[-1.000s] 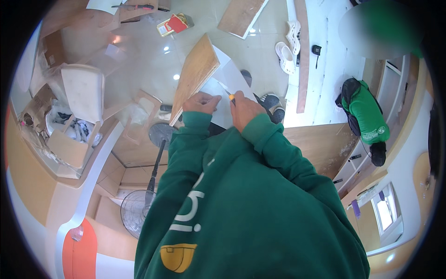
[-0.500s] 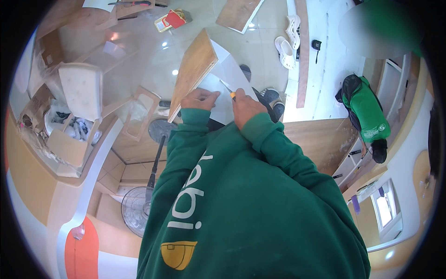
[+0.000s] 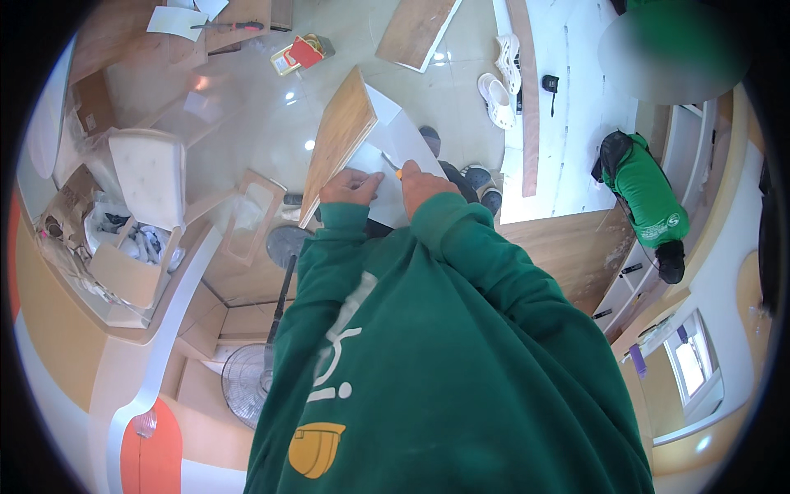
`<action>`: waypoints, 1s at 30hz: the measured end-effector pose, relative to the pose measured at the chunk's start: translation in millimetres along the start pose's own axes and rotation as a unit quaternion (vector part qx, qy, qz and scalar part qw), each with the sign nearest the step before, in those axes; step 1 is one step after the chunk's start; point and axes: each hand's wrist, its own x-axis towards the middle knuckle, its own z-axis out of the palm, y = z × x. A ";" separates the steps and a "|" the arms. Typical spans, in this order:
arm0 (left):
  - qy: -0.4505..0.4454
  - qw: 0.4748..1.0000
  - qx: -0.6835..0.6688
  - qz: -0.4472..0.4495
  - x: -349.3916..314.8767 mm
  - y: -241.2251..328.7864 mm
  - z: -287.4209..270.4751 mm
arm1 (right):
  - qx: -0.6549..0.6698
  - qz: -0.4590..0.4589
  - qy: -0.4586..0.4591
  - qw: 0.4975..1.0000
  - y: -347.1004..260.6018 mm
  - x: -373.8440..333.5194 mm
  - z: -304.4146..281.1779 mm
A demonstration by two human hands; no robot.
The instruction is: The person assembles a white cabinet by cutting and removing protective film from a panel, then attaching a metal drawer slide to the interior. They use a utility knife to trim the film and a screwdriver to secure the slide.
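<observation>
A box-like piece of wooden board (image 3: pixel 336 132) with white inner faces (image 3: pixel 403 132) stands tilted in front of me. My right hand (image 3: pixel 428 191) is closed round the orange handle of a utility knife (image 3: pixel 399 173). Its narrow silver blade points up and left, over the white face. To the left, my left hand (image 3: pixel 350 188) is closed, thumb against curled fingers, beside the inner edge of the wooden board. Whatever those fingers may hold is hidden.
Shoes (image 3: pixel 496 100) and a tape measure (image 3: pixel 550 83) lie at the far right near a long white panel (image 3: pixel 568 148). Another person in green (image 3: pixel 646 189) bends over at the right. A fan (image 3: pixel 247 383) and white chair (image 3: pixel 148 177) stand left. A loose board (image 3: pixel 417 31) lies ahead.
The view has shifted slightly, so the board and both hands appear lower. My right hand with the utility knife has come a little closer to my left hand.
</observation>
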 end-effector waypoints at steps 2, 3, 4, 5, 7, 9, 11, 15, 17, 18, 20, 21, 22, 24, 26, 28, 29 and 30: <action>0.003 1.000 0.000 0.004 -1.3 -0.4 -2.4 | 0.000 -0.003 0.003 1.000 -3.6 0.0 1.0; 0.001 1.000 0.002 0.006 0.0 -2.9 -2.1 | 0.003 -0.005 0.009 1.000 -2.6 2.8 5.3; -0.001 1.000 0.004 0.008 1.1 -5.0 -1.6 | 0.007 -0.007 0.015 1.000 -1.7 5.3 7.8; -0.003 1.000 0.005 0.012 1.7 -6.3 -1.0 | 0.009 0.000 0.020 1.000 -0.9 7.6 8.5; -0.003 1.000 0.009 0.022 1.5 -6.1 -2.0 | 0.014 0.010 0.030 0.999 -3.2 9.1 2.4; -0.008 1.000 -0.016 0.024 2.9 -2.7 -1.5 | 0.020 -0.001 0.036 0.999 -1.2 20.3 2.7; -0.012 0.999 0.000 0.030 2.5 -1.9 -3.8 | 0.029 0.007 0.038 0.999 -3.1 24.1 8.0; -0.018 0.999 0.032 0.035 2.0 -3.0 -3.6 | 0.052 0.009 0.053 0.997 -5.9 25.2 9.5; -0.017 1.000 0.010 0.020 3.4 -5.1 -2.2 | 0.054 -0.008 0.069 0.996 3.2 25.8 14.2; -0.026 0.999 0.011 0.027 3.4 -6.6 -1.0 | 0.050 -0.018 0.077 0.996 9.5 34.4 22.0; -0.043 0.998 0.022 0.044 7.9 -7.5 -5.8 | 0.086 -0.059 0.049 0.993 23.7 44.1 24.6; -0.040 0.991 0.101 0.080 11.4 -4.5 -10.0 | 0.111 -0.093 0.072 0.987 27.4 42.3 16.6; -0.044 0.976 0.183 0.112 9.0 -6.8 -13.6 | 0.140 -0.121 0.093 0.978 32.0 33.5 13.2; -0.061 0.930 0.296 0.208 0.1 3.7 -19.5 | 0.217 -0.137 0.133 0.957 38.8 14.7 3.5; -0.119 0.929 0.283 0.207 -17.1 39.4 -25.8 | 0.316 -0.104 0.182 0.925 48.5 -4.0 -5.9; -0.153 0.912 0.260 0.278 -19.6 85.0 -23.8 | 0.310 -0.093 0.183 0.928 63.7 -8.7 11.9; -0.152 0.895 0.242 0.343 -16.6 107.5 -21.6 | 0.304 -0.092 0.179 0.931 67.2 -10.0 19.2; -0.150 0.836 0.310 0.427 -7.7 128.4 -16.4 | 0.297 -0.093 0.162 0.936 69.8 -10.2 24.7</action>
